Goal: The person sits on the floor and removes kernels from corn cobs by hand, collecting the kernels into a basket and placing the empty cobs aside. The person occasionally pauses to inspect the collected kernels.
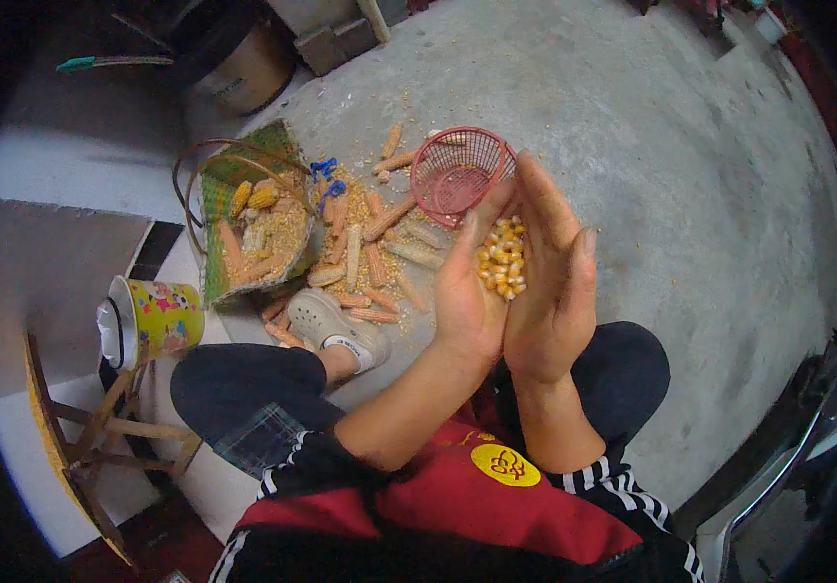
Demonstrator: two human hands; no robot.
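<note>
My left hand (462,291) and my right hand (553,299) are cupped side by side above the floor. Between the palms rests a small heap of yellow and white corn kernels (502,259). Just past my fingertips stands a red plastic mesh basket (455,182); only a few pale bits show in it. To its left, bare corn cobs (389,218) lie scattered among loose kernels. Farther left, a green woven handbasket (214,211) leans over, holding cobs, kernels and a couple of cobs still bearing kernels (264,197).
Beside my shoe (327,324), a yellow printed bin (167,317) with a white liner stands by a folding wooden stool (98,430). A large round container (251,73) sits at the far left. Blue ties (327,178) lie near the handbasket. At lower right is a metal-framed object (776,466).
</note>
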